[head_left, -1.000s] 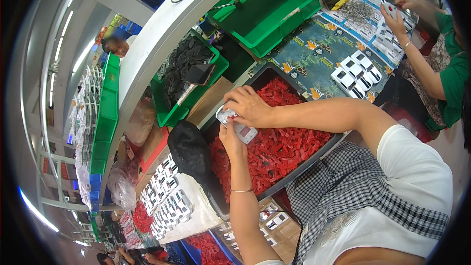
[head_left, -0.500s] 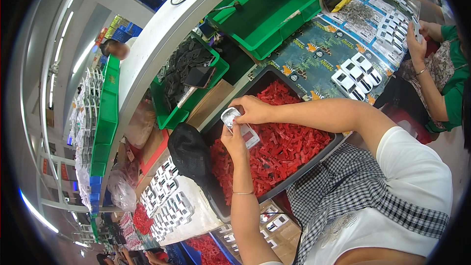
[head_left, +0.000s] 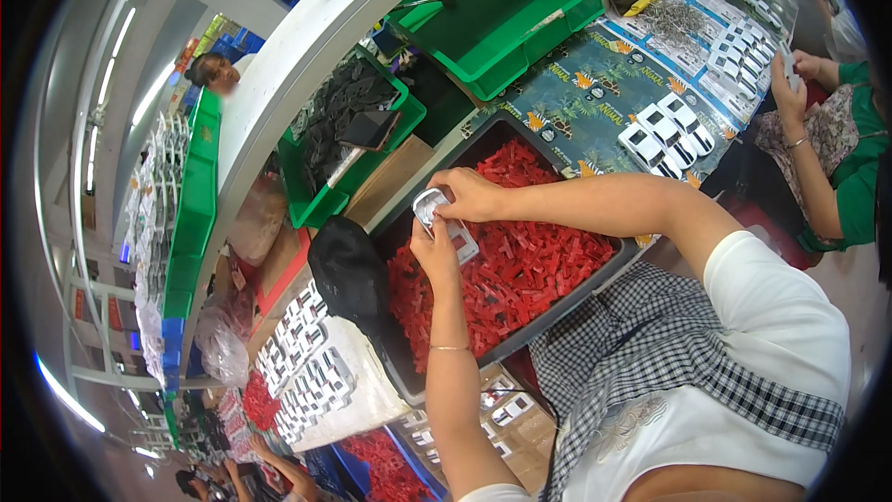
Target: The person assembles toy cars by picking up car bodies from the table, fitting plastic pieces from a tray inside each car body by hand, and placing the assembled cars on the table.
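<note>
Shell: the white shell point(head_left: 426, 203) was up in both hands, over the left part of the tub point(head_left: 559, 303); it tilted, with a rounded end uppermost and a window-like opening lower down.
Left hand: the left hand point(head_left: 435, 254) pinched the shell from below, thumb and fingertips at its near side, above the tub's left part; a thin bracelet point(head_left: 451, 348) circled the wrist.
Right hand: the right hand point(head_left: 472, 195) came across the tub from the right and pinched the shell near its rounded end, fingers curled at the edge.
Red parts: a heap of small red parts point(head_left: 530, 270) filled the tub, beneath the hands.
Black cloth: a black cloth point(head_left: 348, 270) lay bunched against the tub's left edge.
Bench: left of the tub, the bench point(head_left: 376, 395) carried rows of other white shells point(head_left: 311, 367).
Green bin: a green bin point(head_left: 307, 191) of dark parts point(head_left: 339, 98) stood beyond the tub, to its left, with a phone point(head_left: 370, 130) on top.
Green tray: a wide green tray point(head_left: 525, 56) sat beyond the tub's far end.
Patterned cover: right of the tub, a patterned cover point(head_left: 604, 79) held a cluster of white shells point(head_left: 667, 135).
Co-worker: far right of the tub, a person in a green sleeve point(head_left: 855, 167) held a white piece.
</note>
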`<state>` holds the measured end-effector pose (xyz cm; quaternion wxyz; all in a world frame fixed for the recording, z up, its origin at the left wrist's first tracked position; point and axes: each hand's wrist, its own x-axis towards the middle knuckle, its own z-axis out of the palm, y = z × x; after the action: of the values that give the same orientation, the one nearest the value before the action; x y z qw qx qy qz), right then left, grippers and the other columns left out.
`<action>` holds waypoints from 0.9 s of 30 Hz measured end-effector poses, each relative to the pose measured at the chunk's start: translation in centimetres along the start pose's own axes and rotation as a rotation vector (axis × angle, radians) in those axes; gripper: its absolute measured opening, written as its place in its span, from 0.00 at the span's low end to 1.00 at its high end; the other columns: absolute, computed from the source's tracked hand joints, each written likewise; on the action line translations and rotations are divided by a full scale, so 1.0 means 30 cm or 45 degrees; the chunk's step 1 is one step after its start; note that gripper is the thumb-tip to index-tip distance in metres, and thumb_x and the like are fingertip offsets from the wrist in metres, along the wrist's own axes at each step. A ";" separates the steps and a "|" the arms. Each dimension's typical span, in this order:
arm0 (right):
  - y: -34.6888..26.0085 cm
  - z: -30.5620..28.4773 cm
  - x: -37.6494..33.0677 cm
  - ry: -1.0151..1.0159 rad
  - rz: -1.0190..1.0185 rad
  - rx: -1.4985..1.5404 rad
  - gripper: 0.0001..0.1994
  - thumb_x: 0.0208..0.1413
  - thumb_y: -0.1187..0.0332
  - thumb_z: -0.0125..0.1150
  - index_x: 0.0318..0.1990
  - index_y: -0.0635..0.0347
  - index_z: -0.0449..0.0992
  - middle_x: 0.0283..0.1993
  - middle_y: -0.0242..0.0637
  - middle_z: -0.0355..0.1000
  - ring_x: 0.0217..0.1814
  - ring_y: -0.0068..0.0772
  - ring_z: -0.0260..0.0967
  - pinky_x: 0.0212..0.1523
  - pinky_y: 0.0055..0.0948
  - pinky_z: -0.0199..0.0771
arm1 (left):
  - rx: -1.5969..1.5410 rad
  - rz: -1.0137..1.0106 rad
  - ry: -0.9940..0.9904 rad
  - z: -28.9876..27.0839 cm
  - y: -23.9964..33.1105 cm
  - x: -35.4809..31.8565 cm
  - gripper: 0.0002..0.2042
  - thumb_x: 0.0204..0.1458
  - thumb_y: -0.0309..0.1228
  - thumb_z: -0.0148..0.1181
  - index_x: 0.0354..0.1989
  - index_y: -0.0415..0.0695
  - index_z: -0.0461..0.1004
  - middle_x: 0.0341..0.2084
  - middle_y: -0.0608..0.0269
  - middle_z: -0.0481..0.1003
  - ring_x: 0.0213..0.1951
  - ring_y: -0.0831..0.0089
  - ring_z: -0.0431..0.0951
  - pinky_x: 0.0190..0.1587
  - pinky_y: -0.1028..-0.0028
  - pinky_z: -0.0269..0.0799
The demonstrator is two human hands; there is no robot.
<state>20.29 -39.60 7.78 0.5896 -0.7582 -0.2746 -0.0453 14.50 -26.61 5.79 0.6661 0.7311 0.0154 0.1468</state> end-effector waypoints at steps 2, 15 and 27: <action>0.006 -0.015 0.002 -0.153 0.116 0.094 0.20 0.43 0.69 0.65 0.45 0.69 0.71 0.35 0.45 0.74 0.35 0.33 0.73 0.38 0.31 0.73 | 0.028 -0.116 0.008 -0.010 0.019 -0.016 0.08 0.57 0.26 0.50 0.40 0.37 0.72 0.30 0.68 0.74 0.29 0.83 0.71 0.32 0.80 0.67; 0.057 -0.736 -0.645 0.051 0.088 -1.075 0.25 0.39 0.75 0.63 0.49 0.61 0.67 0.51 0.47 0.63 0.57 0.51 0.59 0.57 0.39 0.58 | 1.657 0.015 0.749 -0.820 0.035 -0.234 0.23 0.54 0.28 0.49 0.58 0.34 0.56 0.49 0.39 0.61 0.49 0.45 0.62 0.52 0.55 0.58; 0.046 -0.705 -0.810 0.128 0.233 -0.991 0.30 0.36 0.83 0.59 0.53 0.61 0.64 0.60 0.50 0.56 0.63 0.55 0.53 0.62 0.40 0.55 | 0.627 0.352 0.602 -0.696 0.285 -0.226 0.16 0.55 0.23 0.50 0.54 0.38 0.65 0.47 0.56 0.68 0.42 0.73 0.70 0.40 0.75 0.69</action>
<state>5.80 -68.09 3.39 0.2729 -0.9430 -0.1391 -0.1302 1.61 -8.81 14.29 0.4221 0.8106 0.1049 0.3922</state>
